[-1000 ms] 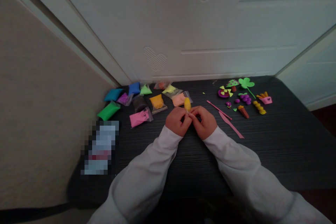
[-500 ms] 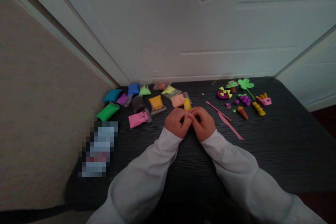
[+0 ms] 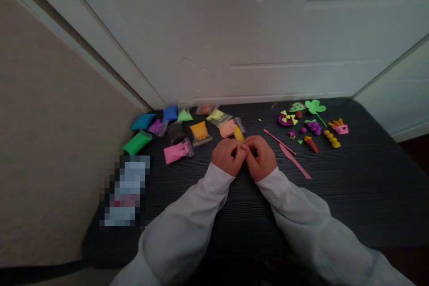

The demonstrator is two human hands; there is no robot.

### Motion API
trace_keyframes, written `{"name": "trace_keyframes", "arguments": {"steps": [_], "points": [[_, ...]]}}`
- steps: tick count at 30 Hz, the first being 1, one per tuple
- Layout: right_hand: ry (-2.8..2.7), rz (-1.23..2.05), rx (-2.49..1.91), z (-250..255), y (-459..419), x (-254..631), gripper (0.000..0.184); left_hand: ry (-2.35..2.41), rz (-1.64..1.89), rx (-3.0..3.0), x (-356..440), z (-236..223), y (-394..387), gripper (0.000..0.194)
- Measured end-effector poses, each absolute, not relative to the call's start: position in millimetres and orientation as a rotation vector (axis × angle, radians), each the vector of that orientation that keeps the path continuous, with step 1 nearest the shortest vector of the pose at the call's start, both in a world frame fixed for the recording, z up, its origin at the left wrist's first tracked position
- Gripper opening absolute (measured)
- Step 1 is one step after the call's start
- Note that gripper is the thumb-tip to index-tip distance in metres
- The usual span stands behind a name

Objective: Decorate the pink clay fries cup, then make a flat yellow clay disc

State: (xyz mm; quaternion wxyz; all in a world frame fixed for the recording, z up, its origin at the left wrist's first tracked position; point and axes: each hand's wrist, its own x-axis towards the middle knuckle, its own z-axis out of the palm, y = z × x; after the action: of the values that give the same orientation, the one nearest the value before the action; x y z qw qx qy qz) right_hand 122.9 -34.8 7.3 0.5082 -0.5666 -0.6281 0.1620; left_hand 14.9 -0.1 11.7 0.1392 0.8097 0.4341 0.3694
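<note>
A yellow clay packet [image 3: 239, 134] is at the centre of the work, held above the dark table [image 3: 248, 219], just near of the peach clay packet [image 3: 227, 128]. Left hand [image 3: 228, 156] and right hand [image 3: 261, 157]: both closed, fingertips meeting in a pinch at the packet's near end. Step in hand, as judged: fingertip work at that end; whether the packet is sealed cannot be determined. The next move calls for a firm pinch from both sides and light, controlled force.

To the left lie further packets, among them orange-yellow [image 3: 199, 131], pink [image 3: 176, 153] and green [image 3: 137, 142]. Just right of the hands, a pink modelling knife [image 3: 295, 161] lies beside a thin pink stick tool [image 3: 275, 137]. Farther right: clay models, including purple grapes [image 3: 314, 128] and a green clover [image 3: 315, 107].
</note>
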Motion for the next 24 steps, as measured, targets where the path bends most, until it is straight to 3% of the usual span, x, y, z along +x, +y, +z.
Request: {"name": "trace_keyframes", "arguments": {"steps": [13,20,24], "points": [[-1.466,0.358,-1.396,4.3,-34.6,119.3,0.006,1.231,1.078,2.366,14.2,10.4,0.7,0.019],[-1.651,0.532,-1.346,5.7,-30.6,129.4,0.004,1.208,1.057,2.226,5.1,8.1,-0.2,0.019],[-1.787,0.46,-1.368,4.1,-30.4,134.5,0.012,1.159,0.987,2.238,3.9,8.0,0.5,0.016]]}}
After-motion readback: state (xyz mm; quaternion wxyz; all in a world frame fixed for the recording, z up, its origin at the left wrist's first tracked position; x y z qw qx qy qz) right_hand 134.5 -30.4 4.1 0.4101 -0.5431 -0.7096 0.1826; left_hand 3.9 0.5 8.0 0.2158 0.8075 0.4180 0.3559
